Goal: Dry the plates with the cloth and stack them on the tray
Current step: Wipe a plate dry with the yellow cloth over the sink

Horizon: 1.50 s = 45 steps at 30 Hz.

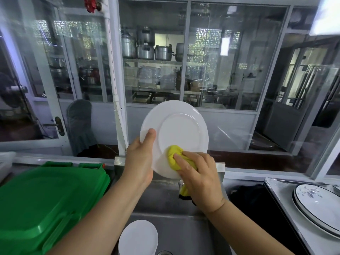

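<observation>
A white plate [181,129] is held up on edge above the steel sink [165,203], its face toward me. My left hand [140,159] grips its left rim, thumb on the front. My right hand [199,179] holds a bunched yellow cloth [173,157] and presses it against the plate's lower face. Another white plate [138,238] lies low in the sink. At the right, stacked plates with a dark rim and a floral print [316,207] rest on a metal tray [281,197].
A large green plastic lid [46,201] covers the counter to the left of the sink. A glass partition [230,61] stands right behind the sink, with pots and shelves beyond it. A white post [117,116] rises at the sink's back edge.
</observation>
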### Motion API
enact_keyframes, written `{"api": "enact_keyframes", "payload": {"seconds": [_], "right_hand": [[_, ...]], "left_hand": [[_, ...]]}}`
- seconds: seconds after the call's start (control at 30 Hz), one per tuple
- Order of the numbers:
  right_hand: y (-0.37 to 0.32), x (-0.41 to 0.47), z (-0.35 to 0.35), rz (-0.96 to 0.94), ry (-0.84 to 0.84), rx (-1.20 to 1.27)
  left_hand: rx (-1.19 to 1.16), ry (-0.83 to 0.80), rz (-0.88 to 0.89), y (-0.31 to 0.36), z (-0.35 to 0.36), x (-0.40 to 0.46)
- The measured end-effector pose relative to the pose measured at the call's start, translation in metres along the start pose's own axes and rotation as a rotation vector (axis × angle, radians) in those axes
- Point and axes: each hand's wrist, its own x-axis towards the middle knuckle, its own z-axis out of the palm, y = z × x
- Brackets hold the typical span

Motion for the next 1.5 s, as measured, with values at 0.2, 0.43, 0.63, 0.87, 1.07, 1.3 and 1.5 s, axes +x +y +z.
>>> {"api": "enact_keyframes", "payload": {"seconds": [0.2,0.43,0.63,0.87,1.07,1.3,1.5], "right_hand": [[0.026,0.034,-0.013,0.250,0.003,-0.057],[-0.008,0.058,-0.005,0.066,-0.100,0.038],[0.002,0.016,-0.009,-0.117,-0.175,0.036],[0.039,0.040,-0.019,0.020,-0.159,-0.069],[0.010,0.059,-0.009,-0.024,-0.153,-0.028],[0.023,0.020,-0.007,-0.179,-0.266,0.030],[0.042,0.059,-0.017,0.128,-0.110,0.103]], "left_hand": [[0.100,-0.049,0.040,-0.001,-0.005,0.000],[0.109,-0.028,0.033,0.002,0.004,0.004],[0.095,-0.003,-0.003,0.009,-0.009,0.013],[0.159,-0.085,-0.001,0.009,-0.011,0.009],[0.163,-0.086,-0.023,-0.001,-0.003,0.005],[0.196,-0.074,-0.020,0.008,-0.016,0.012],[0.283,-0.131,0.014,0.007,-0.018,0.010]]}}
